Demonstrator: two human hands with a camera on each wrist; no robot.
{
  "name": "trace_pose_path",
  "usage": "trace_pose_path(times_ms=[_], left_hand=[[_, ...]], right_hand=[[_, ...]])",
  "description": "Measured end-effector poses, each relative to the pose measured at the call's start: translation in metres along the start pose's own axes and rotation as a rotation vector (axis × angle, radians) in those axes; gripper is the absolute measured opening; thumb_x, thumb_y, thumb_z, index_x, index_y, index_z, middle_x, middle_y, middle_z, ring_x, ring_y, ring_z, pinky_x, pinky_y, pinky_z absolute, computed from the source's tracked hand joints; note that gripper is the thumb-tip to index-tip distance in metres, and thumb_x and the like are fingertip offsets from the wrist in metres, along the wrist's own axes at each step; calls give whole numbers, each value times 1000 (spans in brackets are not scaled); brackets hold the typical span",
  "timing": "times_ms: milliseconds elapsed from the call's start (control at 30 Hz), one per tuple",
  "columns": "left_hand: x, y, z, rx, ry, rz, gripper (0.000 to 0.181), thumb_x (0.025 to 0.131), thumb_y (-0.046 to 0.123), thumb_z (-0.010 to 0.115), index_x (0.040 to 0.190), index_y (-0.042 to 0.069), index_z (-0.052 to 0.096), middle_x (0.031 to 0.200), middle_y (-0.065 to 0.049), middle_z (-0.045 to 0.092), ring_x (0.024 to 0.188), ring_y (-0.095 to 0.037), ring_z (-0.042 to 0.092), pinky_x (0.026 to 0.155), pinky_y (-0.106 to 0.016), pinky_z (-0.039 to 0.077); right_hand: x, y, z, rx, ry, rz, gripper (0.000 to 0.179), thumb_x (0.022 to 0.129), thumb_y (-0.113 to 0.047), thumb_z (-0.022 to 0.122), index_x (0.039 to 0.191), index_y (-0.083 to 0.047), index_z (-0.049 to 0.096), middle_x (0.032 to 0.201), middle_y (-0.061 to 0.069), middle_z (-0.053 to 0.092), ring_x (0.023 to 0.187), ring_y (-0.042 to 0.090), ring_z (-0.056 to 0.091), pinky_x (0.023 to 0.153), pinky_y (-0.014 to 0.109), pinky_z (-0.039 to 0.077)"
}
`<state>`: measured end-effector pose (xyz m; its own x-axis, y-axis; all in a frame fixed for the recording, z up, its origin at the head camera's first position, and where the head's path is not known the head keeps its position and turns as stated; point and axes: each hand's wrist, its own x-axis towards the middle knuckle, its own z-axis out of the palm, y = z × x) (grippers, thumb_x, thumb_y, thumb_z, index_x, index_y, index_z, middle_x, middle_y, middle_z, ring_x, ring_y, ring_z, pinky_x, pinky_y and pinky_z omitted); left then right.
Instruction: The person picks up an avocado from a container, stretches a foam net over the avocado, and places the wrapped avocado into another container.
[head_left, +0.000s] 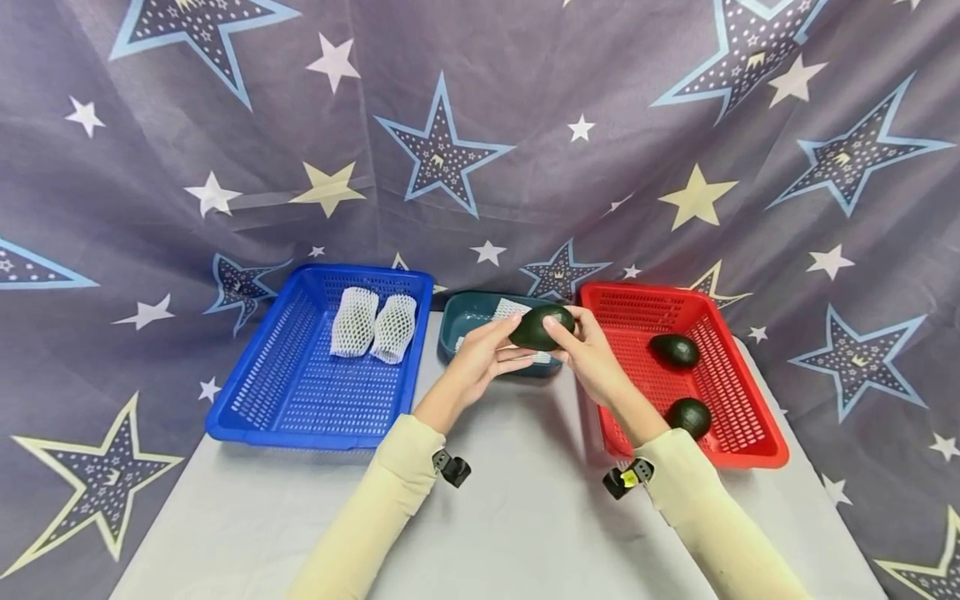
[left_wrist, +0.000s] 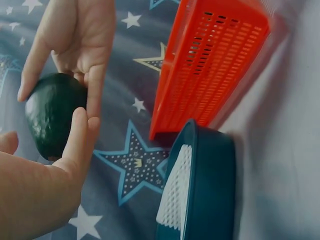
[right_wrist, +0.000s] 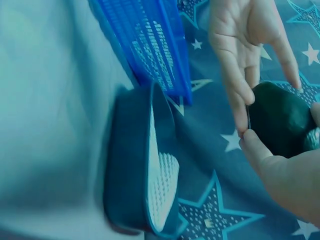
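A dark green avocado (head_left: 536, 327) is held up between the two hands, above the teal basin (head_left: 457, 321). My right hand (head_left: 596, 354) grips its right end, thumb across the near side and fingers behind. At the opposite end, my left hand (head_left: 476, 358) holds the avocado between thumb and fingers. White foam net sleeves (head_left: 512, 308) lie in the basin just below the hands. Seen from the left wrist, the avocado (left_wrist: 55, 115) is bare, with a smooth shiny skin. The right wrist view shows the left fingers (right_wrist: 240, 100) right at its end.
On the left stands a blue basket (head_left: 300, 417) with two net-wrapped pieces (head_left: 375, 325) inside. A red basket (head_left: 720, 458) on the right contains two bare avocados (head_left: 675, 351), one near the right forearm. A star-patterned cloth (head_left: 480, 217) rises behind the white table (head_left: 517, 517).
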<state>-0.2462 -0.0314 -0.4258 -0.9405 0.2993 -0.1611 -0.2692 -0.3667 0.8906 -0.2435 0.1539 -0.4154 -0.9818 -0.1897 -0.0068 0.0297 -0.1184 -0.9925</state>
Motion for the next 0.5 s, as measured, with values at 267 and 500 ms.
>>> trace_pose_path(times_ms=[267,500], left_hand=[[-7,7,-15,97,36,12,48,101,15,64,145,0,52,136,-29,61,93,-16,73,96,-40,58],[-14,8,-27,187,53,45,50,97,5,67,145,0,52,141,-27,58,104,-20,71,98,-38,58]], right_hand=[[0,7,12,-50,-37,5,44,105,-16,56,142,-2,35,131,13,56,108,5,64,97,23,55],[-3,9,6,-165,-91,-4,51,102,-12,61,149,-1,45,132,22,59,105,6,65,95,22,56]])
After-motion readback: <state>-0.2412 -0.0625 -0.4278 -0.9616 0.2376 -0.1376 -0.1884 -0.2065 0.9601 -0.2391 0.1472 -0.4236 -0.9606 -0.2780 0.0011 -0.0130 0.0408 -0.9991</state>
